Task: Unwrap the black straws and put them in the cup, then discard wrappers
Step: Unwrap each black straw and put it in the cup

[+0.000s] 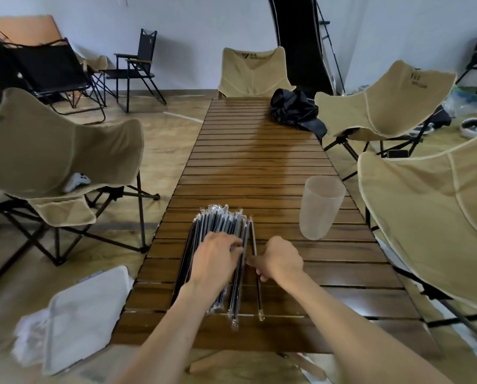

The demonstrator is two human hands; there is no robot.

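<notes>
Stretching away lay a slatted wooden table (259,151), tan folding chairs (60,145) round it. The left hand (218,259) rested fingers on the pile of wrapped straws (218,225); the right hand (280,260) pinched one straw (252,239). The cup (320,206) stood right.

Middle of the pile of wrapped straws (218,225) hidden under the left hand (218,259). Single wrapped straw (255,245) partly covered by the right hand (280,259). White bin (74,314) at lower left blurred, contents unclear. Beige chair (439,217) cut off by right edge.
</notes>
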